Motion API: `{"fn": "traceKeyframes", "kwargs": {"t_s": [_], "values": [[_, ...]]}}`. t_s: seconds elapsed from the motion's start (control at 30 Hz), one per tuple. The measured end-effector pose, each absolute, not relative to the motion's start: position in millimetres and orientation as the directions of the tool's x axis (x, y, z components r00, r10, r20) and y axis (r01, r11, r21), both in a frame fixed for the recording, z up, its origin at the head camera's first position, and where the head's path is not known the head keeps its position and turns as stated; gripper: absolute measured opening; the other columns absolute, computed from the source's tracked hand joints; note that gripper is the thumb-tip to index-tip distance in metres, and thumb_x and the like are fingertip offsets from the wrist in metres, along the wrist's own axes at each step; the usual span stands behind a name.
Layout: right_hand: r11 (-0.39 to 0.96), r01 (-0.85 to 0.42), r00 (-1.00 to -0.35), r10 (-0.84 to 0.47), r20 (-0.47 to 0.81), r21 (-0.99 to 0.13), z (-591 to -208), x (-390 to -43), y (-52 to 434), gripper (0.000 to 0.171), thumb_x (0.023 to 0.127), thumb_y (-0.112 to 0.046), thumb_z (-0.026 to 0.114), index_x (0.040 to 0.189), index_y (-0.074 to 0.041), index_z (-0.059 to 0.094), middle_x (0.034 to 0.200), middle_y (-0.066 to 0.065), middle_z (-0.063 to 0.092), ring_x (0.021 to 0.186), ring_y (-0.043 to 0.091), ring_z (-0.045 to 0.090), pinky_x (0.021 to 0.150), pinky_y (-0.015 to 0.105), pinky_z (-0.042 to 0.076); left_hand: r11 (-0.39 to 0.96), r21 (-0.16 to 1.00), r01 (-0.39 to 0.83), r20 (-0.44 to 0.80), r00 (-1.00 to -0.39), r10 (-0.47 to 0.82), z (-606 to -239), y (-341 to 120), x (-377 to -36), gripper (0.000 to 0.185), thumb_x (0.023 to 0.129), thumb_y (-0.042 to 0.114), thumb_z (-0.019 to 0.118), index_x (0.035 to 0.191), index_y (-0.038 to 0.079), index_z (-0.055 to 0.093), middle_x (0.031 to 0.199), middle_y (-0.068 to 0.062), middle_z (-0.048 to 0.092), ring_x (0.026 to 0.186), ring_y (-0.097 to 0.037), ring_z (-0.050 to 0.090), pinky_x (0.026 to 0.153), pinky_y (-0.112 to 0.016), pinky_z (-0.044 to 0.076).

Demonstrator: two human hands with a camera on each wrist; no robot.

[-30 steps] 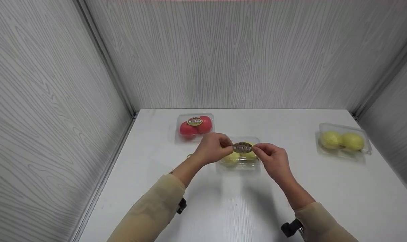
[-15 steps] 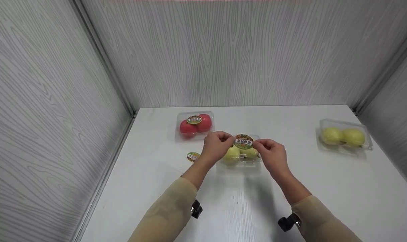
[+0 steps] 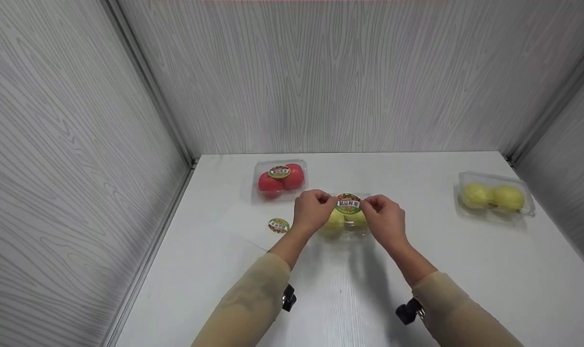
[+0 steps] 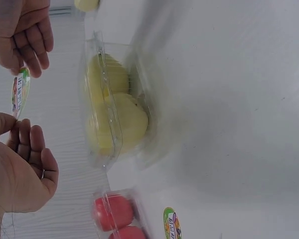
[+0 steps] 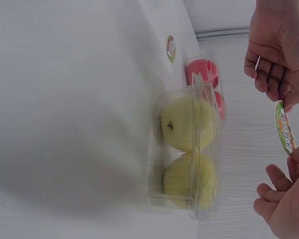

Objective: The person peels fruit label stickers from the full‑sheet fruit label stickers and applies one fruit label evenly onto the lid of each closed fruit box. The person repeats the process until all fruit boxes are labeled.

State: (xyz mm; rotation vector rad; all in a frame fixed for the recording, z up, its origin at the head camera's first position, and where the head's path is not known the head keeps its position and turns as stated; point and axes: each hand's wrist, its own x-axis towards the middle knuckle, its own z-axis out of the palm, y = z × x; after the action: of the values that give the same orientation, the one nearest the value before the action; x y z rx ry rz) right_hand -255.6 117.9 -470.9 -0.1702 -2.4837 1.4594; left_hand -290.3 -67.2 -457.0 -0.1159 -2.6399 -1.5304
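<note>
An oval printed sticker (image 3: 348, 204) is stretched between both hands. My left hand (image 3: 313, 210) pinches its left edge between thumb and forefinger, and my right hand (image 3: 386, 219) pinches the right edge the same way. Below the sticker stands a clear plastic box (image 5: 194, 196) holding two yellow-green pears (image 4: 124, 122). In both wrist views the sticker (image 4: 20, 92) hangs above the lid, apart from it. The hands and sticker partly cover this box in the head view.
A clear box of red fruit (image 3: 281, 179) with an oval sticker on its lid sits behind, to the left. Another box of pears (image 3: 494, 196) stands at the far right. A second oval sticker (image 3: 278, 225) lies on the white table (image 3: 214, 289) beside my left wrist.
The sticker has tilted so its printed face shows more fully. Both hands have shifted slightly, the left forearm moving right and uncovering the sticker on the table.
</note>
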Motion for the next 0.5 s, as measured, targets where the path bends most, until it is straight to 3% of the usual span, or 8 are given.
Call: {"fn": "traceKeyframes", "kwargs": {"t_s": [0.17, 0.23, 0.33, 0.37, 0.43, 0.5], "values": [[0.577, -0.050, -0.961, 0.196, 0.198, -0.815, -473, -257, 118, 0.024, 0.103, -0.024, 0.065, 0.109, -0.002, 0.075, 0.113, 0.016, 0.077, 0.117, 0.033, 0.069, 0.102, 0.053, 0.052, 0.598, 0.774, 0.208, 0.206, -0.976, 0.072, -461, -66, -291, 0.015, 0.095, 0.022, 0.075, 0.084, 0.012, 0.078, 0.074, 0.006, 0.069, 0.069, -0.009, 0.059, 0.067, -0.029, 0.050], [0.625, -0.070, -0.956, 0.182, 0.232, -0.777, -474, -257, 118, 0.023, 0.103, -0.023, 0.065, 0.109, -0.003, 0.075, 0.112, 0.015, 0.078, 0.107, 0.032, 0.070, 0.098, 0.052, 0.053, 0.668, 0.689, 0.282, 0.280, -0.953, 0.113, -463, -64, -291, 0.016, 0.095, 0.022, 0.074, 0.083, 0.013, 0.078, 0.073, 0.006, 0.067, 0.069, -0.011, 0.059, 0.067, -0.031, 0.050], [0.688, -0.112, -0.947, 0.145, 0.287, -0.717, -476, -257, 117, 0.019, 0.104, -0.019, 0.065, 0.108, -0.003, 0.073, 0.111, 0.017, 0.077, 0.084, 0.032, 0.065, 0.080, 0.051, 0.053, 0.775, 0.502, 0.385, 0.393, -0.899, 0.193, -466, -60, -291, 0.018, 0.096, 0.024, 0.073, 0.082, 0.015, 0.077, 0.075, 0.003, 0.067, 0.073, -0.016, 0.062, 0.070, -0.035, 0.051], [0.710, -0.125, -0.944, 0.130, 0.303, -0.693, -477, -258, 117, 0.018, 0.104, -0.018, 0.065, 0.107, -0.003, 0.073, 0.113, 0.017, 0.077, 0.084, 0.032, 0.066, 0.079, 0.050, 0.054, 0.800, 0.438, 0.410, 0.422, -0.880, 0.220, -467, -59, -291, 0.018, 0.096, 0.025, 0.072, 0.082, 0.015, 0.077, 0.077, 0.002, 0.067, 0.075, -0.018, 0.064, 0.072, -0.037, 0.052], [0.749, -0.148, -0.940, 0.096, 0.327, -0.646, -480, -260, 117, 0.016, 0.104, -0.016, 0.063, 0.106, -0.003, 0.070, 0.120, 0.021, 0.074, 0.095, 0.037, 0.070, 0.084, 0.052, 0.056, 0.836, 0.325, 0.441, 0.461, -0.846, 0.267, -469, -57, -292, 0.019, 0.098, 0.027, 0.071, 0.084, 0.014, 0.076, 0.083, 0.000, 0.068, 0.082, -0.021, 0.066, 0.077, -0.039, 0.052], [0.786, -0.163, -0.939, 0.061, 0.338, -0.597, -482, -262, 117, 0.015, 0.104, -0.016, 0.062, 0.104, -0.002, 0.068, 0.130, 0.025, 0.070, 0.117, 0.042, 0.068, 0.094, 0.057, 0.056, 0.856, 0.239, 0.457, 0.483, -0.821, 0.304, -472, -57, -293, 0.020, 0.099, 0.028, 0.070, 0.086, 0.014, 0.075, 0.090, -0.001, 0.069, 0.089, -0.022, 0.066, 0.081, -0.041, 0.052]]}}
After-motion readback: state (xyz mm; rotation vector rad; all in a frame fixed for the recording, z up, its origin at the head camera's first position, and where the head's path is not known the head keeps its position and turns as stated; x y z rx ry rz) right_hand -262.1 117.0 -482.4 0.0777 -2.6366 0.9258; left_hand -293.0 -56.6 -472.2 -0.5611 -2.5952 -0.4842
